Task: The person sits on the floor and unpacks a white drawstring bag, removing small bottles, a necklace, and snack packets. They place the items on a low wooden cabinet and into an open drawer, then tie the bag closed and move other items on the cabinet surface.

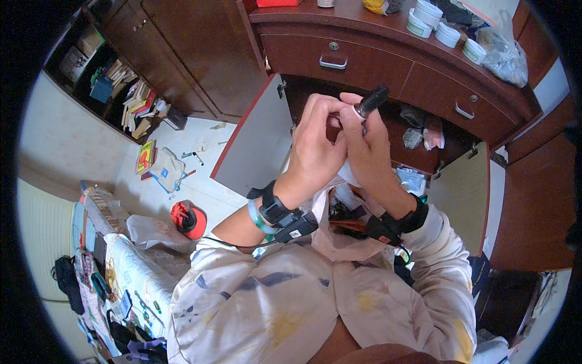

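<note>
A small bottle with a black cap (373,101) is held tilted before the cabinet. My right hand (373,148) grips it just below the cap between thumb and fingers. The fingers of my left hand (313,141) close in on its lower part, which is mostly hidden by both hands. Beneath my wrists a pale pink plastic bag (350,250) hangs with its mouth spread, and mixed dark and orange items show inside.
Open cabinet doors (254,145) (461,200) flank me. Small plastic bags (413,138) lie inside the cabinet. White jars (448,34) and a plastic bag (504,54) stand on top. At left are a red cap (188,219), a cloth bag (167,169), books (145,157) and a cluttered bed (132,264).
</note>
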`<action>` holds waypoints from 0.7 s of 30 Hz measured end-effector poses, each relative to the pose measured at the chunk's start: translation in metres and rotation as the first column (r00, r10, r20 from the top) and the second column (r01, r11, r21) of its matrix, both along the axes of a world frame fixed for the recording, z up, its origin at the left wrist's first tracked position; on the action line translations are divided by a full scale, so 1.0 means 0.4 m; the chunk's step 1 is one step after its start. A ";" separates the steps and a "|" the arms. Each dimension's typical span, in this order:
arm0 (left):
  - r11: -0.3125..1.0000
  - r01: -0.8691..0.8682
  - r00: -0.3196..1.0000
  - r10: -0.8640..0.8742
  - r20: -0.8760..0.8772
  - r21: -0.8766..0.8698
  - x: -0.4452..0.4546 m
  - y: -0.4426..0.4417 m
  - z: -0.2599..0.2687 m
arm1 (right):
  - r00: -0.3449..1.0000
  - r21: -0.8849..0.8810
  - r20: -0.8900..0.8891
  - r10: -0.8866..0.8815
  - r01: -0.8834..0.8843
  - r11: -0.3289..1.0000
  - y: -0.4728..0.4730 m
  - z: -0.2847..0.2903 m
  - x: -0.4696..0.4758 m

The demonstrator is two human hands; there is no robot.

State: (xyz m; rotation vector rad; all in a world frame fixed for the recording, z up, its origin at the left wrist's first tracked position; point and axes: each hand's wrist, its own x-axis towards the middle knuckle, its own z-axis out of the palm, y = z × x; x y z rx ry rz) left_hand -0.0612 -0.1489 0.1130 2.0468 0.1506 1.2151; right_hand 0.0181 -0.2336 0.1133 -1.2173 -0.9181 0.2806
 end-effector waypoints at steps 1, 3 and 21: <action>0.999 0.016 0.999 -0.014 -0.045 0.050 -0.006 0.008 0.005 | 0.999 -0.037 0.021 -0.047 0.048 0.998 -0.002 0.001 0.007; 0.976 0.005 0.997 0.013 -0.081 0.217 -0.019 0.037 0.024 | 0.973 -0.056 0.195 -0.125 0.138 0.989 -0.014 0.013 0.039; 0.564 -0.096 0.917 0.371 -0.148 0.820 0.040 0.144 0.041 | 0.766 -0.272 0.632 0.117 0.078 0.959 -0.055 0.081 0.045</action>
